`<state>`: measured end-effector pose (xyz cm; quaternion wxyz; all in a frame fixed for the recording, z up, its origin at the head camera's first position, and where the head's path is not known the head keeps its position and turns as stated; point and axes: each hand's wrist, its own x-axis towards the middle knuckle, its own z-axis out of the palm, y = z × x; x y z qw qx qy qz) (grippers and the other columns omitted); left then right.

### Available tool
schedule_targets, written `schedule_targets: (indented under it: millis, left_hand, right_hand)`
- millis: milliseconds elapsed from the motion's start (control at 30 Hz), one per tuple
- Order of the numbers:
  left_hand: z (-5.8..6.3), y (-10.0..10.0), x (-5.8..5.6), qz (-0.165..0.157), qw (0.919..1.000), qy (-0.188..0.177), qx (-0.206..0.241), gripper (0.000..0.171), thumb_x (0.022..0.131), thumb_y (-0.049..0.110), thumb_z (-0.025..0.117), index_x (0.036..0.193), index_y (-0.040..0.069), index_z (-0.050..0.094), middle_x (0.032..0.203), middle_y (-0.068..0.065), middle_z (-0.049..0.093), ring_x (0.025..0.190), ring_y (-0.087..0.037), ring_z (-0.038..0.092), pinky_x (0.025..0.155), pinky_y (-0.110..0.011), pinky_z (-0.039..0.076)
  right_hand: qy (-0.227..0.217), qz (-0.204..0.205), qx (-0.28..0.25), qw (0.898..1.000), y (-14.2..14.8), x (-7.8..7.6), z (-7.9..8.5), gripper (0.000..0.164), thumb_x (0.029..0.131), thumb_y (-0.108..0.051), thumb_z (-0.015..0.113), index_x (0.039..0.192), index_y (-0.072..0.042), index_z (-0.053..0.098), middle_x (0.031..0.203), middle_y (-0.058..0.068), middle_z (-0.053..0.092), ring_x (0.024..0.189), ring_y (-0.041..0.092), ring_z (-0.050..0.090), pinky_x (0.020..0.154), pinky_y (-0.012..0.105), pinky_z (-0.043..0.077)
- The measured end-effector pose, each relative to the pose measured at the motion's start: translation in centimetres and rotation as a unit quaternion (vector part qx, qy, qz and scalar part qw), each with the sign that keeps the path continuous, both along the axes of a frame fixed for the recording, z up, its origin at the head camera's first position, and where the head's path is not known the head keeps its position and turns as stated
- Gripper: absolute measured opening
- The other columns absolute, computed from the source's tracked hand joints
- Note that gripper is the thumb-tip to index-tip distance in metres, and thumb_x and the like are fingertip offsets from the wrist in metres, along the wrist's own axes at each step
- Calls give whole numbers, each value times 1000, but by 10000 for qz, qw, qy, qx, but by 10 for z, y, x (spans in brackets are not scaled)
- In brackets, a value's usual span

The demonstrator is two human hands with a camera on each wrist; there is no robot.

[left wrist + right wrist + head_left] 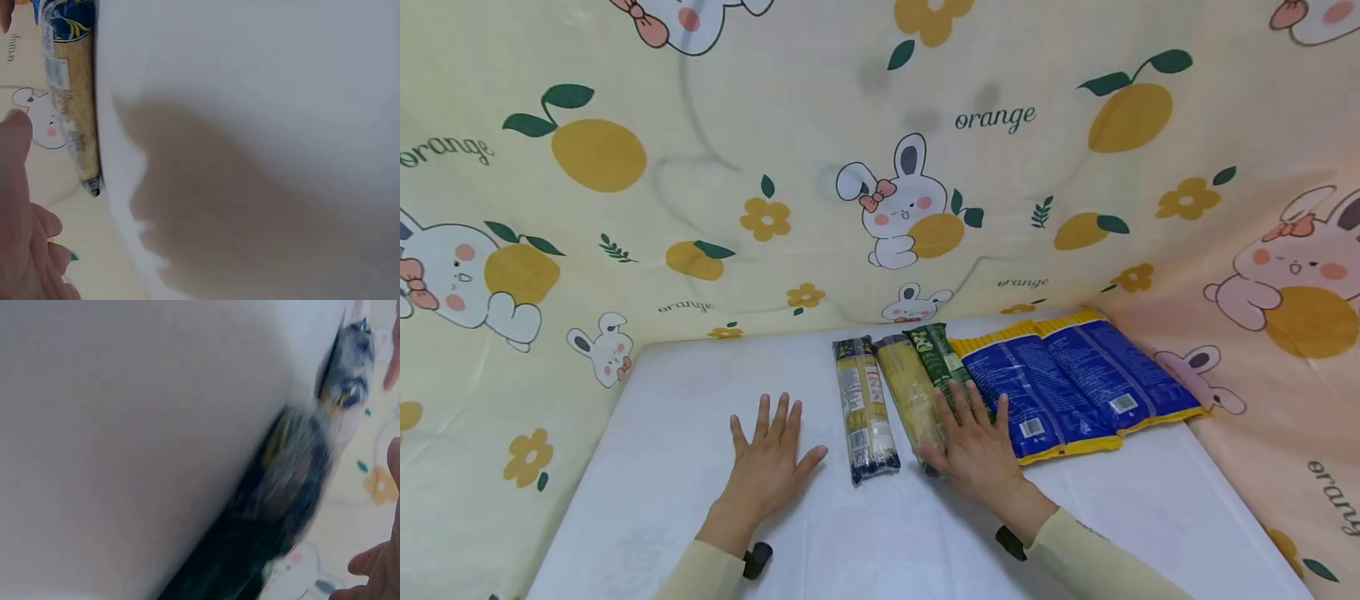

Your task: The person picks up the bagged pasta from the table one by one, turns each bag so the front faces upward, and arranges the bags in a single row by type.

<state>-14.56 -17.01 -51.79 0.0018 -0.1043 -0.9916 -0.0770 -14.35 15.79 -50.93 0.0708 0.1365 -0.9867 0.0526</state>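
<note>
Fingers spread, my left hand (766,471) is held above the white table, to the left of a clear-wrapped pack of dried noodles (865,408) with dark blue ends. The left wrist view shows this noodle pack (74,94) beyond the thumb, and the hand's shadow on the tabletop. My right hand (977,454) is over a second noodle pack (908,379) and a green packet (936,350), its fingers straight and spread. It partly hides both. In the right wrist view, the green packet (219,562) is dark and blurred beside the second pack's end (300,456).
Two blue bags with yellow ends, one (1018,383) partly under the other (1112,367), lie right of the green packet. White table surface (700,400) extends around the packs. A cloth printed with rabbits and oranges (805,108) hangs behind and at both sides.
</note>
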Motion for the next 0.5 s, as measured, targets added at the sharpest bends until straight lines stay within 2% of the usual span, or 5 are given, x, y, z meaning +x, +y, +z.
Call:
schedule_targets:
  millis: [67,167,300,400,500]
  left_hand:
    - [-1,5,-10,-78,9999,-143,19,90,105,68,44,167,5,28,176,-17,16,164,-43,2,119,-81,-4]
    - [0,17,-29,-236,9991,-359,47,84,108,64,41,166,5,29,176,-17,16,164,-41,3,120,-80,-1]
    - [3,39,-58,-504,9976,-458,77,77,111,57,39,166,4,30,175,-18,21,163,-39,12,122,-76,11]
    - [5,55,-74,-860,9946,-532,219,72,113,49,39,165,2,29,173,-19,24,162,-39,17,123,-73,17]
    - [3,63,-81,-1226,9903,-620,210,69,114,45,37,166,2,25,174,-18,23,163,-37,18,125,-69,19]
  right_hand:
    - [-88,184,95,9997,-8,2,2,90,99,-70,55,166,-13,35,172,18,29,161,41,21,124,74,11]
    - [-194,700,200,9972,-26,6,3,88,101,-69,53,164,-9,38,171,19,31,160,41,26,125,70,19]
    - [-480,1362,205,9893,-50,14,-1,89,102,-68,51,163,-4,38,170,19,33,159,39,29,123,67,26]
    - [-733,1547,338,9847,-61,19,-9,93,102,-70,49,163,-2,35,171,17,32,159,36,30,124,61,30]
    - [-746,1583,611,9827,-65,23,-12,94,102,-71,46,164,-2,33,172,15,31,159,32,31,125,54,33]
